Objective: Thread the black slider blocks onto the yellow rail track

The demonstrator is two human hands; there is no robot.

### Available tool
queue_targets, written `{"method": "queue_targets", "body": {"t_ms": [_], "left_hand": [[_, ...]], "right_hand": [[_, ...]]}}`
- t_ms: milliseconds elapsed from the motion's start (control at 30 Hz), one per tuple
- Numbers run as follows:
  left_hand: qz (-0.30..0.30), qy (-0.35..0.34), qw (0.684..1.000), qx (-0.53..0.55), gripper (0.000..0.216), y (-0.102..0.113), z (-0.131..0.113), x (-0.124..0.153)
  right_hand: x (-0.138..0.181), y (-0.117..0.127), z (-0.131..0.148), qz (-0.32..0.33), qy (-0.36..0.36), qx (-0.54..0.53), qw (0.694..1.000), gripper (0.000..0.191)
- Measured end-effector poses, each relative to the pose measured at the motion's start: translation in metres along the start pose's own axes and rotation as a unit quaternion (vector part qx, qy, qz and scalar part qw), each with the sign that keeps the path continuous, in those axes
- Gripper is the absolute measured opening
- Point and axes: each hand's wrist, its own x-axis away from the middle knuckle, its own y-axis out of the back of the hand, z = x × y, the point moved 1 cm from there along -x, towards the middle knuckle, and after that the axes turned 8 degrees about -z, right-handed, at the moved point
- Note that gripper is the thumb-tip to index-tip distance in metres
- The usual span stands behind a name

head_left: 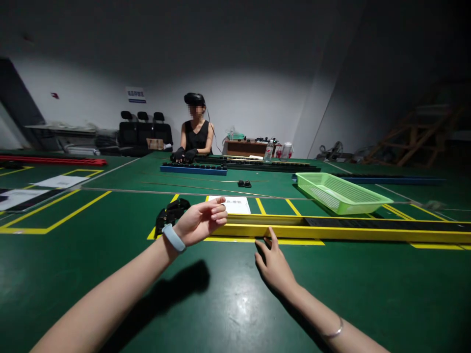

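A long yellow rail [253,230] with a channel along it lies across the green table in front of me. My left hand [202,223], with a pale blue band at the wrist, is raised before the rail's left end. Its fingers are loosely curled, the palm partly shows, and I see nothing in it. Just behind that wrist is a heap of black parts [172,212], partly hidden. My right hand [274,267] is open, its index fingertip at the rail's near side and the other fingers spread. Inside the rail's right part runs a dark strip [368,224].
A green plastic basket [342,196] stands behind the rail. White paper [239,203] lies behind my left hand. Two small black pieces [244,184] and thin rods lie farther back. Across the table, a person [196,132] in a headset has gloved hands near a blue rail [193,169].
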Motion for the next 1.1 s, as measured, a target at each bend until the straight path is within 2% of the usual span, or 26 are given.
{"method": "queue_targets", "body": {"t_ms": [267, 400, 467, 533, 600, 700, 800, 933, 1100], "left_hand": [[-0.061, -0.029, 0.997, -0.025, 0.015, 0.038, -0.011, 0.053], [-0.113, -0.05, 0.991, -0.046, 0.011, 0.061, -0.009, 0.064], [-0.149, -0.083, 0.982, -0.082, 0.016, 0.08, -0.012, 0.063], [-0.203, -0.151, 0.958, -0.135, 0.027, 0.107, -0.022, 0.059], [-0.268, -0.233, 0.915, -0.19, 0.034, 0.14, -0.04, 0.055], [-0.366, -0.316, 0.843, -0.235, 0.039, 0.189, -0.069, 0.056], [-0.402, -0.365, 0.797, -0.262, 0.039, 0.219, -0.088, 0.063], [-0.39, -0.383, 0.799, -0.25, 0.034, 0.23, -0.092, 0.07], [-0.405, -0.344, 0.803, -0.27, 0.034, 0.24, -0.084, 0.069]], "right_hand": [[-0.001, -0.004, -0.005, 0.01, 0.009, 0.018, 1.0, 0.037], [-0.002, -0.007, -0.008, 0.008, 0.015, 0.025, 1.0, 0.038], [-0.002, -0.007, -0.009, 0.007, 0.017, 0.026, 0.999, 0.038], [-0.002, -0.008, -0.009, 0.006, 0.019, 0.026, 0.999, 0.038], [-0.001, -0.007, -0.009, 0.004, 0.021, 0.025, 0.999, 0.038], [-0.001, -0.006, -0.008, 0.003, 0.023, 0.026, 0.999, 0.037], [-0.001, -0.006, -0.008, 0.003, 0.023, 0.024, 0.999, 0.038], [-0.001, -0.007, -0.008, 0.002, 0.02, 0.02, 1.0, 0.038], [-0.001, -0.006, -0.007, 0.004, 0.019, 0.019, 1.0, 0.038]]}}
